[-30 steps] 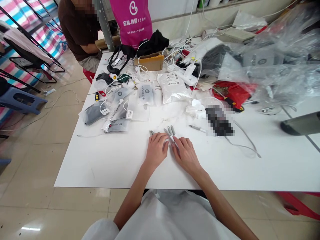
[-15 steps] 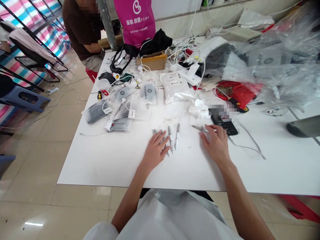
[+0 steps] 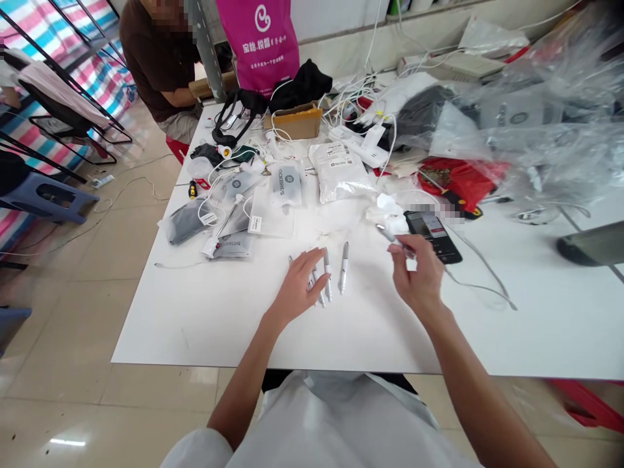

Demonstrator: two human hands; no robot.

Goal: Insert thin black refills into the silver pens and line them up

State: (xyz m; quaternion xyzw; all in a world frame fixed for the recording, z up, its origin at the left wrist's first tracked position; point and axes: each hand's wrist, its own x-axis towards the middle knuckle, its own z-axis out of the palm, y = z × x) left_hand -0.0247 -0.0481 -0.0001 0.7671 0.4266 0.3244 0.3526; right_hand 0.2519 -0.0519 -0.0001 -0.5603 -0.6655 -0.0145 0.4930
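- From where I stand, the person's left hand [image 3: 298, 285] is palm down over the table [image 3: 205, 325], its forearm [image 3: 253, 370] slanting up from the near edge and leaning right.
- Its fingers are loosely stretched and parted, reaching ahead and a bit right, with the thumb out to the side; they grip nothing that I can see, and I can't tell how firmly they rest on what lies beneath.
- Under and beside that hand is a small bunch of pens [image 3: 327, 276], partly covered by it, their long axes running mostly away from the person, the far ends leaning slightly left.
- Just right of the bunch, apart from it, a lone pen [image 3: 344, 268] lies flat, almost straight away from the person, grey end far, white end near, tipped a touch right at the far end.
- The right hand [image 3: 419, 276] is well over to the right, its forearm [image 3: 472, 370] angling in from the lower right, the fingers curled and the thumb brought up against them.
- Those fingers pinch a held pen [image 3: 387, 233]; its grey end sticks out ahead and to the left, its axis sloping back toward the grip.
- Just beyond the right hand is a black phone [image 3: 441, 244], with a crumpled white wad [image 3: 387, 213] beside it.
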